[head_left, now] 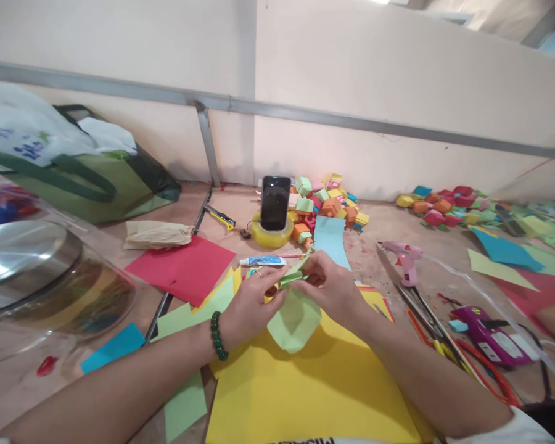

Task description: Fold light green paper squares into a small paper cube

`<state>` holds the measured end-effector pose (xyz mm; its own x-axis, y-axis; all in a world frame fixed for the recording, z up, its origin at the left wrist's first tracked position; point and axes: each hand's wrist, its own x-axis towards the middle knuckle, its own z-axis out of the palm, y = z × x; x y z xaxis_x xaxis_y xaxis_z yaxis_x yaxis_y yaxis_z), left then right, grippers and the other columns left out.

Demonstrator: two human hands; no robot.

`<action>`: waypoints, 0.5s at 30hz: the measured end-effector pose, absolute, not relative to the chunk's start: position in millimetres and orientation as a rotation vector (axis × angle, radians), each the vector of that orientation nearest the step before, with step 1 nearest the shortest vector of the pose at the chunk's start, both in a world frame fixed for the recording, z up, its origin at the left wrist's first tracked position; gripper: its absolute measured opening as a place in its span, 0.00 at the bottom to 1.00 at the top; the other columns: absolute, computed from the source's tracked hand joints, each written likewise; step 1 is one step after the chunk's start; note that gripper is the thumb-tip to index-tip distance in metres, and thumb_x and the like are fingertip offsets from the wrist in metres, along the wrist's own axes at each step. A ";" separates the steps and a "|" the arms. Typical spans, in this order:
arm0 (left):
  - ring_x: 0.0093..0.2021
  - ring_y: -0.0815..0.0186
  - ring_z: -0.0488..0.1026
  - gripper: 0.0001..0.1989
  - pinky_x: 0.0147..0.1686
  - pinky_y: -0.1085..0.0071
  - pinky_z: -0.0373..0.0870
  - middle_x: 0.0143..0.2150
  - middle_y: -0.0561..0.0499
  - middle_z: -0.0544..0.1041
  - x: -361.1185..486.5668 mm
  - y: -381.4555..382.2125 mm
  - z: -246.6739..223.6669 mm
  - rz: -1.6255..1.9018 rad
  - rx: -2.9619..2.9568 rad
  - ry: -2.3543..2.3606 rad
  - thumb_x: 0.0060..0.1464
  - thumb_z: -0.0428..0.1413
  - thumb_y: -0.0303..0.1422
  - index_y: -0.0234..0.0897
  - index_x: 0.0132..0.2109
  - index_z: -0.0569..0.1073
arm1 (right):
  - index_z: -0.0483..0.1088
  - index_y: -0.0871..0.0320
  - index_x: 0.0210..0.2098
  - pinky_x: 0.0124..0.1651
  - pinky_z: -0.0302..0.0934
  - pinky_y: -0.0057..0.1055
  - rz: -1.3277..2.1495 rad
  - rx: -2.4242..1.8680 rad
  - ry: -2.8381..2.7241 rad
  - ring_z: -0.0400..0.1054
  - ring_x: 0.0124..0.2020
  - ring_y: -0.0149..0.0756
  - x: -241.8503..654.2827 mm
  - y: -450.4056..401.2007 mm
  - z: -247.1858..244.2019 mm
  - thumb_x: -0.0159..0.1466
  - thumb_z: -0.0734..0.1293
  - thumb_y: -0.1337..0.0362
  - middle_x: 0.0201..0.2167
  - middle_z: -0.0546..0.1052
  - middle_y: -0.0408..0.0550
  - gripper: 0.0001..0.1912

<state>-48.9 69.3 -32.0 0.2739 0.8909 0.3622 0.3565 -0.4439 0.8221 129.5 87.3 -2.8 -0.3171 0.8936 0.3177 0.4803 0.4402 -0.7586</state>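
Note:
A light green paper (295,320), partly folded at its upper edge, is held between my two hands above a large yellow sheet (314,394). My left hand (254,302), with a green bead bracelet at the wrist, pinches the folded edge from the left. From the right, my right hand (330,287) grips the same edge between thumb and fingers. Just beyond the hands lies a blue-and-white tube (263,261).
Behind stands a phone (275,203) in a yellow tape roll (272,237), beside a pile of folded paper boxes (330,203). A pink glue gun (407,262) and purple device (494,339) lie right. At left are a glass jar (92,296) and green bag (83,191).

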 end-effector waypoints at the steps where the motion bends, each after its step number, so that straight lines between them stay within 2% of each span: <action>1: 0.40 0.63 0.73 0.19 0.37 0.71 0.73 0.44 0.43 0.76 -48.9 69.5 -32.7 1.117 1.937 1.127 0.54 0.51 0.29 0.37 0.52 0.74 | 0.61 0.55 0.29 0.26 0.67 0.25 0.700 -1.097 -1.948 0.69 0.22 0.29 128.9 87.1 -4.2 0.57 0.68 0.60 0.25 0.74 0.40 0.10; 6: 0.31 0.67 0.71 0.19 0.30 0.74 0.70 0.39 0.46 0.75 -48.5 70.4 -31.7 1.036 1.873 1.158 0.53 0.51 0.30 0.38 0.51 0.75 | 0.67 0.55 0.31 0.32 0.68 0.28 0.373 -0.901 -2.078 0.71 0.26 0.31 127.0 84.7 -10.9 0.62 0.65 0.65 0.27 0.76 0.45 0.03; 10: 0.24 0.72 0.65 0.25 0.25 0.75 0.66 0.38 0.49 0.73 -47.5 68.9 -30.7 1.018 1.729 1.173 0.49 0.54 0.31 0.37 0.56 0.70 | 0.70 0.55 0.29 0.30 0.66 0.26 0.232 -0.865 -2.152 0.71 0.27 0.32 126.3 85.0 -11.0 0.63 0.63 0.67 0.26 0.75 0.45 0.07; 13: 0.23 0.74 0.62 0.31 0.23 0.75 0.62 0.38 0.49 0.73 -47.3 68.2 -31.1 0.988 1.526 1.114 0.45 0.57 0.33 0.35 0.59 0.67 | 0.70 0.55 0.27 0.29 0.65 0.26 0.248 -0.839 -2.149 0.69 0.25 0.31 125.3 84.7 -9.1 0.63 0.63 0.68 0.23 0.73 0.43 0.09; 15: 0.23 0.74 0.62 0.32 0.23 0.76 0.61 0.36 0.49 0.73 -47.4 68.5 -30.2 0.941 1.387 1.054 0.44 0.59 0.35 0.33 0.58 0.68 | 0.70 0.55 0.26 0.30 0.65 0.26 0.273 -0.813 -2.130 0.70 0.25 0.31 124.5 84.2 -8.7 0.62 0.64 0.69 0.23 0.73 0.43 0.08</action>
<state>-47.4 68.5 -30.2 0.2882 0.9573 -0.0233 0.0857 -0.0016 0.9963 124.5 84.2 -8.7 -0.4548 0.6351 0.6244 0.4572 0.7681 -0.4483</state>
